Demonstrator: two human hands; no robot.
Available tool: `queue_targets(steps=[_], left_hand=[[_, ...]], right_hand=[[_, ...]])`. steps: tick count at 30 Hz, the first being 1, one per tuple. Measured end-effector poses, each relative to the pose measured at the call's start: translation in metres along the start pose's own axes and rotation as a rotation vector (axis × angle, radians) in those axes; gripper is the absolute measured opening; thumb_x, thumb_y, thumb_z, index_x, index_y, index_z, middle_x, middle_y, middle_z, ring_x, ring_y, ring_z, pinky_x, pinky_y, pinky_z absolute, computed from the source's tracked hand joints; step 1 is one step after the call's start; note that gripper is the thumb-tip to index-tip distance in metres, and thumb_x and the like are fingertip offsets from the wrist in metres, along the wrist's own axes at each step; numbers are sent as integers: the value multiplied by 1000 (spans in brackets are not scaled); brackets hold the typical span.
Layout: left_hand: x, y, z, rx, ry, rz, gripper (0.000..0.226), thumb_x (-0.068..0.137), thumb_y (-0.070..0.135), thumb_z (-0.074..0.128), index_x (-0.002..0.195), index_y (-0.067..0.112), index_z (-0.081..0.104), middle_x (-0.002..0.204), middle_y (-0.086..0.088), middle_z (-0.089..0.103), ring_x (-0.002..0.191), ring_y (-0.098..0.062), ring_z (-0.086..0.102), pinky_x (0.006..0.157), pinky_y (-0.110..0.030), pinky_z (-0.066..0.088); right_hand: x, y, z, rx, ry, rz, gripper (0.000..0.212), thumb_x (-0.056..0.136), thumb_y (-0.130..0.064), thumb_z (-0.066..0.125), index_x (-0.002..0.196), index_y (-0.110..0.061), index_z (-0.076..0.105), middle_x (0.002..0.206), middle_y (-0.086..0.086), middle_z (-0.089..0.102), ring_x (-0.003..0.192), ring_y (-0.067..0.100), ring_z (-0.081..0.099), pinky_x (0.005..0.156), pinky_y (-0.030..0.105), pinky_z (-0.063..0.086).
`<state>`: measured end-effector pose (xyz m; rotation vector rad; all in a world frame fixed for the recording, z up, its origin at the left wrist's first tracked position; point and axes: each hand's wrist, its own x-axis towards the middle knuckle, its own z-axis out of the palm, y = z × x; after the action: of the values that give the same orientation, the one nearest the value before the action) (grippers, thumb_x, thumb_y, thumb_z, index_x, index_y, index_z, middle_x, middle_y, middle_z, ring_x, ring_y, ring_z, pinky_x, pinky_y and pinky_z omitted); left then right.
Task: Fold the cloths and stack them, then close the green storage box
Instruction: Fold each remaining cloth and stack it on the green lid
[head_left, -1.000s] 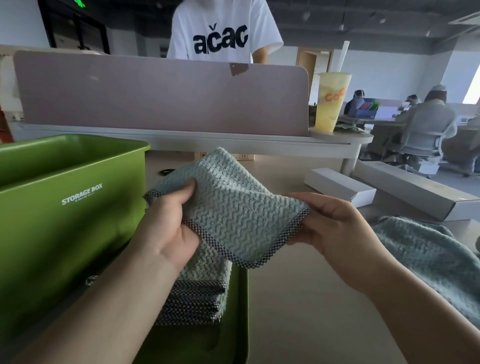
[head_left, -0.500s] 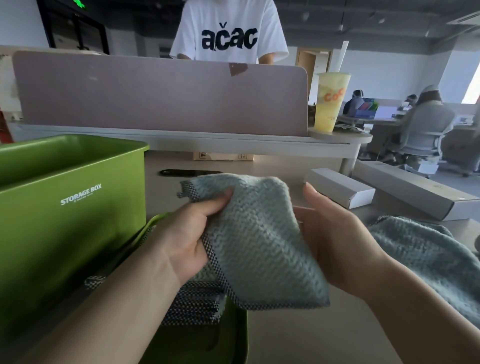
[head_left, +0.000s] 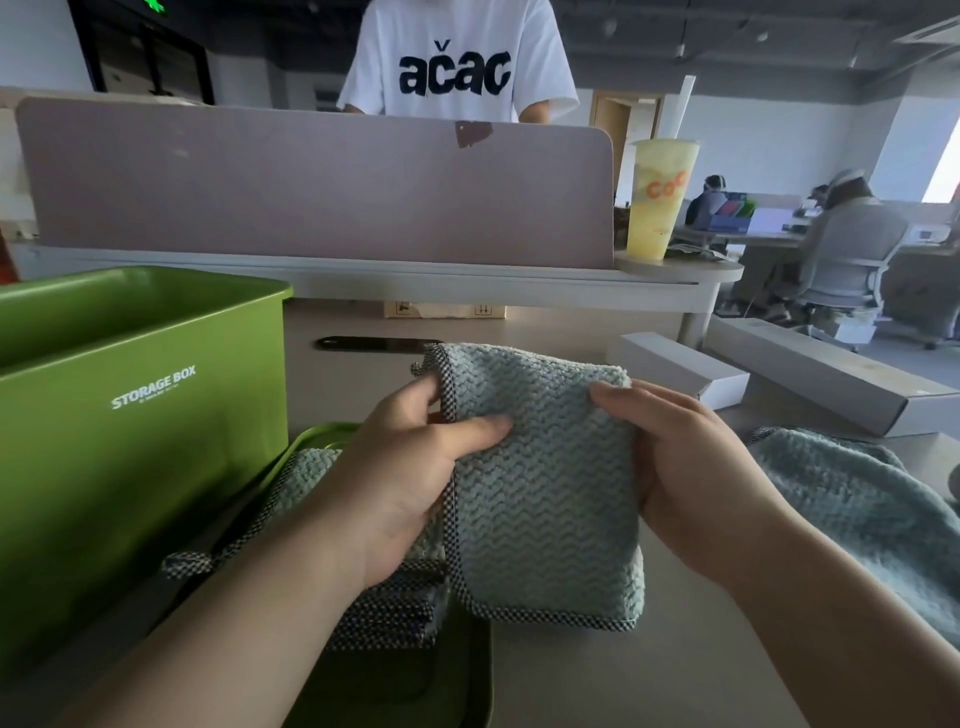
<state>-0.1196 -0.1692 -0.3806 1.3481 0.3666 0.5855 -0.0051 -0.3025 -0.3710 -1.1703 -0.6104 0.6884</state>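
Left hand (head_left: 415, 467) curled round the checked-trim edge of a folded cloth (head_left: 540, 493), thumb laid across its front, fingers behind. Right hand (head_left: 691, 467) gripping the opposite edge, thumb on the front, fingers hidden behind the fabric. Cloth held roughly upright between the two hands, lower edge hanging just beside a stack of folded cloths (head_left: 384, 618). Stack beneath the left hand and wrist, lying on a green lid (head_left: 415, 696). Further left of that hand, the green storage box (head_left: 145, 441), open-topped. Right of the right hand, an unfolded cloth (head_left: 857, 509) heaped on the surface (head_left: 597, 686). Beyond the hands, a dark flat object (head_left: 374, 344) and a white carton (head_left: 680, 371).
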Motion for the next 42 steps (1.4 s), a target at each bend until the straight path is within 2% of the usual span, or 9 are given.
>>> queue_targets(steps=[5, 9, 11, 16, 20, 26, 32, 36, 42], left_hand=[[3, -2, -1, 87, 112, 84, 46, 64, 11, 80, 107, 18, 65, 93, -4, 77, 87, -24, 73, 88, -44, 53], [6, -4, -6, 114, 229, 128, 88, 42, 24, 91, 120, 37, 54, 102, -8, 74, 94, -24, 71, 95, -45, 50], [5, -3, -7, 184, 251, 189, 77, 48, 32, 89, 115, 47, 55, 104, -9, 73, 95, -23, 70, 94, -42, 50], [0, -1, -4, 296, 247, 314, 23, 72, 20, 79, 91, 31, 73, 88, 1, 75, 86, -16, 71, 77, -28, 53], [2, -3, -6, 330, 240, 367, 30, 74, 15, 78, 98, 31, 70, 93, 3, 75, 88, -12, 70, 83, -29, 53], [4, -4, -8, 484, 239, 429, 47, 73, 8, 78, 102, 43, 64, 103, 10, 72, 98, -6, 67, 95, -33, 51], [-3, -1, -5, 696, 306, 540, 36, 76, 23, 76, 110, 30, 68, 88, 19, 68, 83, 7, 63, 71, -1, 42], [-7, 2, -3, 714, 315, 571, 26, 77, 26, 74, 102, 28, 70, 80, 23, 64, 80, 12, 60, 63, 2, 38], [-8, 1, -4, 724, 315, 595, 17, 78, 30, 73, 94, 30, 69, 75, 19, 66, 74, 5, 62, 61, -2, 41]], right_hand=[[4, 4, -3, -68, 155, -87, 37, 85, -1, 61, 116, -21, 62, 94, 2, 74, 81, 14, 72, 67, 26, 58], [2, 2, 2, -106, 128, -119, 35, 90, 5, 49, 102, -19, 72, 80, 8, 68, 72, 19, 61, 68, 30, 50], [1, 1, 3, -102, 141, -115, 34, 89, 6, 46, 92, -13, 75, 82, 12, 65, 75, 22, 58, 67, 30, 48], [1, 0, 1, -130, 136, -183, 24, 86, 2, 56, 85, -12, 75, 78, 7, 67, 68, 14, 61, 61, 22, 52], [6, 4, -5, -283, 168, -294, 25, 79, 1, 68, 96, -16, 74, 85, 10, 71, 81, 20, 65, 81, 35, 53], [6, 4, -11, -432, 201, -471, 33, 77, 0, 72, 97, -26, 72, 77, 5, 67, 71, 14, 59, 70, 18, 49], [7, 6, -11, -751, 319, -582, 35, 80, -8, 71, 91, -41, 64, 84, -10, 70, 74, 4, 63, 66, 4, 43], [7, 6, -12, -791, 349, -614, 31, 81, -12, 70, 94, -40, 64, 87, -24, 65, 79, -1, 61, 68, 2, 42], [9, 6, -14, -845, 350, -690, 23, 85, -12, 66, 94, -33, 65, 91, -18, 64, 77, -6, 57, 69, 2, 38]])
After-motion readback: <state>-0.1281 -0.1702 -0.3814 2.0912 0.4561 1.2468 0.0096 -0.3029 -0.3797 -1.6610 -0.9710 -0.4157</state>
